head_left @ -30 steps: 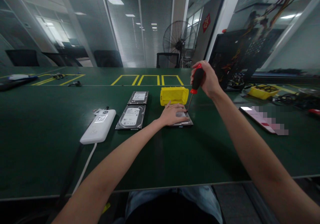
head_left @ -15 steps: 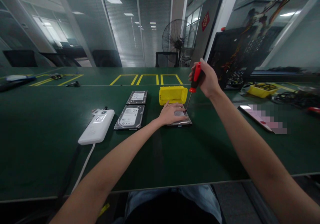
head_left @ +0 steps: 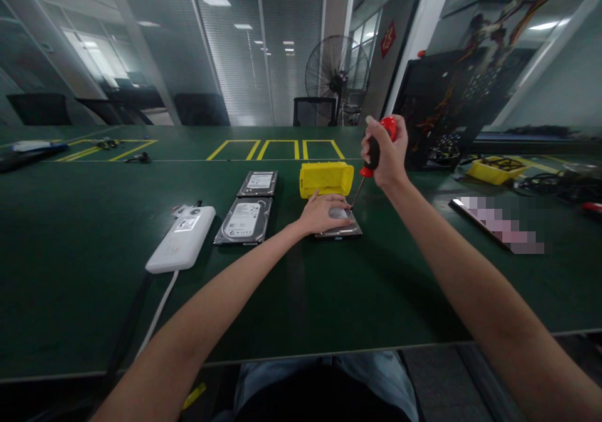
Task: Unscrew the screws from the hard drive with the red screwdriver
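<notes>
My left hand (head_left: 324, 214) lies with fingers spread on a hard drive (head_left: 341, 229), covering much of its top. My right hand (head_left: 385, 149) is wrapped round the red and black handle of a screwdriver (head_left: 373, 153). The screwdriver leans to the right, and its tip meets the drive's far right corner beside my left fingertips. A yellow bin (head_left: 326, 179) stands just behind the drive. To the left, two more hard drives, a far one (head_left: 258, 184) and a near one (head_left: 243, 220), lie one behind the other on the green table (head_left: 254, 303).
A white power bank (head_left: 182, 240) with a cable is at the left. A phone (head_left: 493, 222), partly pixelated, lies at the right. Farther back on the right are a yellow tray (head_left: 497, 170), black cables and an open computer case (head_left: 435, 111).
My right hand has shifted slightly down and turned its grip on the screwdriver, whose handle now leans farther right. My left hand has stayed on the drive.
</notes>
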{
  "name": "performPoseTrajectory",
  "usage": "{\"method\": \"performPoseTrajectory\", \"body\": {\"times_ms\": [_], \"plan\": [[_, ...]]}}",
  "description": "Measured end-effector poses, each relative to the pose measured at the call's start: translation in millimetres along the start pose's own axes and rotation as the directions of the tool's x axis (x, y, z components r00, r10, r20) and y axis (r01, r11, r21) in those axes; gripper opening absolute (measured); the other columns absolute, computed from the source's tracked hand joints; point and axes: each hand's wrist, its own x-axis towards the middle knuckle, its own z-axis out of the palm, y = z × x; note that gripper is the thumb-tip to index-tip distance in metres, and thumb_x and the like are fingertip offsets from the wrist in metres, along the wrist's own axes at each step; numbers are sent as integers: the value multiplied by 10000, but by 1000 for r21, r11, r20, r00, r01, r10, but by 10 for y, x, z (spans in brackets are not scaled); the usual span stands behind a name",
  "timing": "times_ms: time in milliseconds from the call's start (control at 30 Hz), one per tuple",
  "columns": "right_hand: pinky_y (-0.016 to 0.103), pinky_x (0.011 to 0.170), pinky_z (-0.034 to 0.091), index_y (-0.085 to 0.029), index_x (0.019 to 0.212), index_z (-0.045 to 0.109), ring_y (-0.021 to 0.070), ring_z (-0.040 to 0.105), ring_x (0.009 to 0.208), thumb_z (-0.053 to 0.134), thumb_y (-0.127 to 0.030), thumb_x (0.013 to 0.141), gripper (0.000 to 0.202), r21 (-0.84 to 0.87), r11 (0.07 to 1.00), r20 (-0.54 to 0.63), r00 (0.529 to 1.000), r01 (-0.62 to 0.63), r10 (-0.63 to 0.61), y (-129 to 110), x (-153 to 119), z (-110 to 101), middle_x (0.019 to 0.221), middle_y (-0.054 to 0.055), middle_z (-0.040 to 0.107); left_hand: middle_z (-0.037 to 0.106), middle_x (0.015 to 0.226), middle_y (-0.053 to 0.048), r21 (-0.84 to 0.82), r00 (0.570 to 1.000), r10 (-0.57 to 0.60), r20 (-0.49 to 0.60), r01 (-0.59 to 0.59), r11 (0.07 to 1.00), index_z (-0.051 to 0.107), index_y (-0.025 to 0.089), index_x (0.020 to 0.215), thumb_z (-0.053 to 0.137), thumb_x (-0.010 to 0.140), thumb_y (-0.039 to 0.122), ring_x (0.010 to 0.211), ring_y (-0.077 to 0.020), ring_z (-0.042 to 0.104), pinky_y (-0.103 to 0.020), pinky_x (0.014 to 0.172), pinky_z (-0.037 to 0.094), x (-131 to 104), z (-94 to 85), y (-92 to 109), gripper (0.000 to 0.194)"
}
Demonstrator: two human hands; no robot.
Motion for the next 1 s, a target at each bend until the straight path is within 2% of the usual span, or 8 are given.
{"method": "performPoseTrajectory", "body": {"times_ms": [167,433,700,1000], "plan": [[179,318,239,-283,861,375,50,434,419,651,-538,696,411,-30,999,-12,1000,22,-22,15,0,-31,697,-52,556,501,1325,18,-1,999,13,-30,-13,1000,593,292,1157,452,781,644,1247,-227,419,-521,1122,87,3,20,-11,534],[181,315,243,-282,855,355,58,433,422,644,-536,706,412,-52,998,22,999,41,-40,-33,-29,43,636,-68,499,496,1327,31,4,1000,10,-20,-10,1000,610,293,1128,440,785,649,1244,-234,417,-530,1118,95,-4,19,-15,523],[217,351,305,-317,929,408,98,518,505,581,-623,710,414,-165,986,29,1000,9,-5,-81,-65,46,749,-17,579,492,1335,27,5,1000,-6,-10,6,1000,603,310,1139,449,789,635,1246,-248,411,-546,1104,123,-10,0,20,502],[232,382,295,-331,944,410,106,513,532,535,-705,677,476,-188,982,60,998,20,-9,-62,-66,61,825,3,595,494,1332,24,13,1000,4,-10,-4,1000,603,292,1141,444,796,625,1247,-249,413,-535,1110,113,-12,5,11,505]]}}
